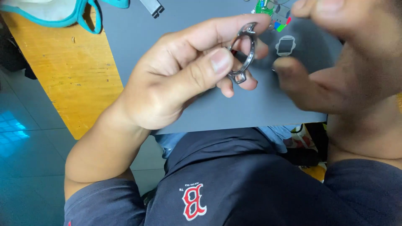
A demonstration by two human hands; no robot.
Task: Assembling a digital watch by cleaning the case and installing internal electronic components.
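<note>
Pinching the silver metal watch-case frame (243,52) in the left hand (176,79) at centre frame, keep it steady over the grey worktop (251,109); blurred right hand (335,62), grip unclear.

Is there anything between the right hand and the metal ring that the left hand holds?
Nothing visible. The left hand pinches the metal ring between thumb and fingers, above the grey mat. The right hand is just beside the ring, blurred, with only open air between. A small grey watch case lies on the mat behind.

Soft even daylight, faint shadows on the grey mat (176,25), right hand (343,71) blurred and close, left hand (176,79) sharp
</note>
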